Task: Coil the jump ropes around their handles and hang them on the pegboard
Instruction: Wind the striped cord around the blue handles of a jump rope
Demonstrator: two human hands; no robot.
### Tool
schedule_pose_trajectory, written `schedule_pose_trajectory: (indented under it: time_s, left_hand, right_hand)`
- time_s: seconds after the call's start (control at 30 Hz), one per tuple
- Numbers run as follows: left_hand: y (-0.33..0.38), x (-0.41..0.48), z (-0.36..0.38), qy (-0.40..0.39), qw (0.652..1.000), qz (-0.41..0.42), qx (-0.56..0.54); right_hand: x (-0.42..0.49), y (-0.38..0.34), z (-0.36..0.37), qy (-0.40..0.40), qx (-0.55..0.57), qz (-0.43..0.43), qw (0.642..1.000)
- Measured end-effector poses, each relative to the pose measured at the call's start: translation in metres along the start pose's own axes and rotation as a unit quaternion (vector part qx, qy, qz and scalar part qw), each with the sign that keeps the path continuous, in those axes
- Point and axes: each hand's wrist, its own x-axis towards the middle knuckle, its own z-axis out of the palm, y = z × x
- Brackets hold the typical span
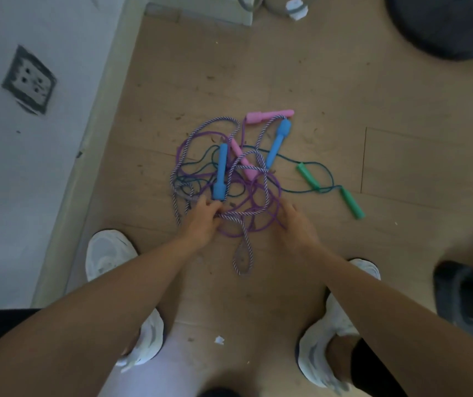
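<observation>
Wood floor point(286, 67) beside white wall point(43, 173) bears tangled jump ropes point(220, 170).

Left hand point(203, 222) grips striped rope point(243, 214); right hand point(295, 226) grasp unclear.

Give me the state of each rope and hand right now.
Striped rope: uncoiled, tangled on the floor.
Purple rope: uncoiled, tangled with the striped one.
Teal rope: uncoiled, partly tangled in, trailing right.
Green handles: flat on the floor, nothing wrapped round them.
Left hand: grips the striped rope.
Right hand: at the purple rope, grip unclear.
</observation>
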Motion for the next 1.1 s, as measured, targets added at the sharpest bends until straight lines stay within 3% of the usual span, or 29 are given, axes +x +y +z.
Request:
schedule_pose_trajectory:
  time_s: [0.17, 0.27, 0.33, 0.47, 0.73, 0.9, 1.0, 1.1]
  left_hand:
    - [-0.004, 0.017, -0.039, 0.087, 0.964, -0.134, -0.211]
    - [0.008, 0.031, -0.073, 0.072, 0.928, -0.165, -0.326]
    - [0.021, 0.038, -0.097, 0.04, 0.931, -0.163, -0.325]
    - [0.06, 0.04, -0.152, -0.05, 0.967, -0.084, -0.234]
    - [0.149, -0.01, -0.256, -0.139, 0.976, 0.023, -0.166]
    - [0.198, -0.056, -0.317, -0.075, 0.967, 0.094, -0.223]
    - [0.217, -0.079, -0.343, -0.064, 0.938, 0.107, -0.325]
    - [0.23, -0.096, -0.361, -0.061, 0.907, 0.134, -0.395]
  right_hand:
    - [0.007, 0.016, 0.001, -0.014, 0.046, 0.019, 0.999]
    - [0.007, 0.006, -0.015, -0.012, 0.093, 0.022, 0.995]
    - [0.004, -0.011, -0.032, 0.013, 0.148, 0.002, 0.989]
    - [-0.008, -0.068, -0.076, 0.044, 0.323, -0.04, 0.944]
    - [-0.038, -0.174, -0.175, 0.029, 0.433, -0.103, 0.895]
    - [-0.071, -0.208, -0.229, -0.031, 0.393, -0.196, 0.898]
    - [-0.09, -0.217, -0.26, -0.08, 0.345, -0.225, 0.908]
    - [-0.103, -0.216, -0.284, -0.036, 0.278, -0.253, 0.926]
